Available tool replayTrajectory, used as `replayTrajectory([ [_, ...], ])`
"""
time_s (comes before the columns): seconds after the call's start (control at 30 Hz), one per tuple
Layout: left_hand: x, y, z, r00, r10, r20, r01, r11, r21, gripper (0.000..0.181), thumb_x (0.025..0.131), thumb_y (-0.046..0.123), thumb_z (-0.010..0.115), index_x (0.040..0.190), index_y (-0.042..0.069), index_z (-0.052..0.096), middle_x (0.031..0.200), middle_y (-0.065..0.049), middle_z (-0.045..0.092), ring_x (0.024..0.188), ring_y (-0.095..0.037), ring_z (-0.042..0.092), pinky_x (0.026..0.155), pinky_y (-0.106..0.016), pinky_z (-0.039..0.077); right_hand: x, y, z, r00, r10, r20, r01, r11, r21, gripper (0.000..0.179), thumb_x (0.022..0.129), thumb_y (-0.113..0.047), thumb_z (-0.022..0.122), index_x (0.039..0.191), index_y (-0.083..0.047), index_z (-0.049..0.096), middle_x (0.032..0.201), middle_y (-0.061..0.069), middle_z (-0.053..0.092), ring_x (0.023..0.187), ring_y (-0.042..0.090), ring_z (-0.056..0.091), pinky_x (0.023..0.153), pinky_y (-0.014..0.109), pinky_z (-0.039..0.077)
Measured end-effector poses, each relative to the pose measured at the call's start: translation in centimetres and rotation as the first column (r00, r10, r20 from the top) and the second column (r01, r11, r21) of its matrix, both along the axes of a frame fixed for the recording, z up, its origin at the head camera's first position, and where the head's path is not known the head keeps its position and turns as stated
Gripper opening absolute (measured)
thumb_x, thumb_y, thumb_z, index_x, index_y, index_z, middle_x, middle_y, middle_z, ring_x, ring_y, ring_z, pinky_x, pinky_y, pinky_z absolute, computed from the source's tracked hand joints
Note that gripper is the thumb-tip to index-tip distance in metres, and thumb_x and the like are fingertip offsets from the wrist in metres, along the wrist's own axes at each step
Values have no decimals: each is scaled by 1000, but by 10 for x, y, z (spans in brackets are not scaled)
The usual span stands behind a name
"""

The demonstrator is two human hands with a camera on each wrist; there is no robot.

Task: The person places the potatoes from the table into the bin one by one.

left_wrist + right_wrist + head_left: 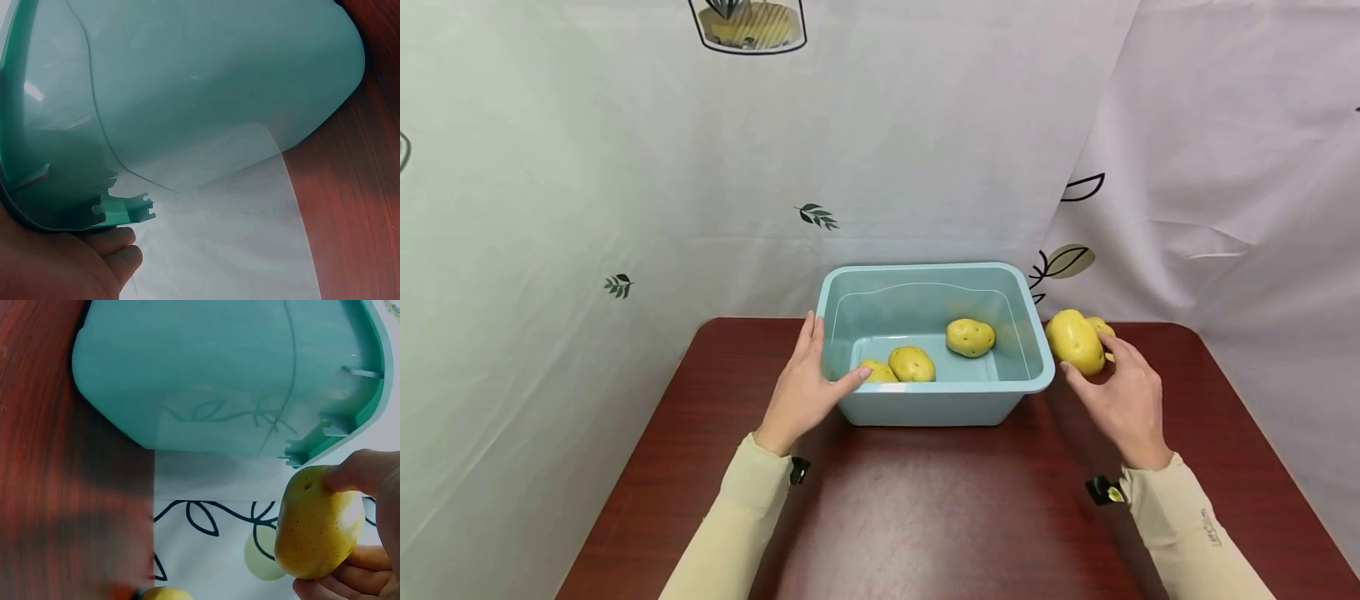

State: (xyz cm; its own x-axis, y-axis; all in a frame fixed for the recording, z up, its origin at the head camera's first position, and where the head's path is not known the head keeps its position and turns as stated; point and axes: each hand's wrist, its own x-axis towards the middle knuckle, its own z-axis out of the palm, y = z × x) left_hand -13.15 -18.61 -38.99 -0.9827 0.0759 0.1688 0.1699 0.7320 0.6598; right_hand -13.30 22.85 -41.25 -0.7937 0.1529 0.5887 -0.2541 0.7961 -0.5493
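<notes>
Pinching one potato [1075,343] in R hand [1126,406] nr far R corner of table [925,517], I've L hand [803,387], fingers straight, at L rim of bin [925,410], mid far edge, 3 potatoes [970,337] inside.

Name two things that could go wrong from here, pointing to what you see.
First, the held potato in the right hand, beside the plastic tub rather than over it, might slip and drop outside. Second, that hand could bump the other potato, partly hidden behind the first, perhaps sending it rolling across the table.
</notes>
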Motion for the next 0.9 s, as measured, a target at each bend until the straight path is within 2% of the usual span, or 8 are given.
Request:
replayTrajectory([
  [0.07,0,0,0,1000,-2,-2,2,1000,-3,112,86,68,65,161,5,11,169,0,-1,151,-28,22,113,-55,33,0,0,1,1000,-2,-4,2,1000,1,65,73,-13,87,128,10,62,124,30,63,98,46,63,83,58,49],
  [0.13,-1,0,-1,1000,-2,-4,2,1000,-6,113,85,71,64,161,5,11,169,0,-1,151,-28,22,113,-54,33,1,-1,2,1000,-6,-11,6,1000,0,65,73,-13,87,129,8,62,125,28,63,96,43,64,80,51,49],
  [0.2,-1,0,0,1000,-5,-4,5,1000,-8,114,84,73,62,161,5,11,169,-1,-1,151,-28,23,112,-54,34,1,-2,3,1000,-7,-25,7,1000,-5,65,73,-13,87,129,7,63,125,26,64,94,41,66,82,33,48],
  [0.27,-1,0,0,1000,-4,-3,4,1000,-9,115,84,74,62,161,5,11,169,-1,-1,151,-29,24,112,-55,34,0,-3,3,999,-6,-44,5,1000,-13,65,72,-13,87,129,6,63,125,25,65,91,39,67,81,17,41],
  [0.37,-1,-1,0,1000,-3,0,3,1000,-10,116,83,75,61,161,5,11,169,0,-1,151,-29,24,112,-55,34,0,-4,5,997,1,-75,-3,1000,-28,64,72,-12,88,129,5,64,123,25,66,88,38,67,80,2,30],
  [0.73,-2,-1,-1,1000,3,1,-3,1000,-11,116,83,76,61,161,6,11,169,0,-1,151,-29,24,112,-55,34,4,-11,15,995,3,-103,-10,998,-62,63,72,-11,88,131,1,65,120,20,67,82,27,66,76,1,37],
  [0.9,-1,-1,0,1000,1,0,-1,1000,-11,116,83,76,61,161,6,11,169,0,-1,151,-29,23,113,-54,34,6,-13,19,994,-5,-111,-3,997,-73,61,73,-11,88,129,-1,66,119,18,68,82,15,62,76,1,38],
])
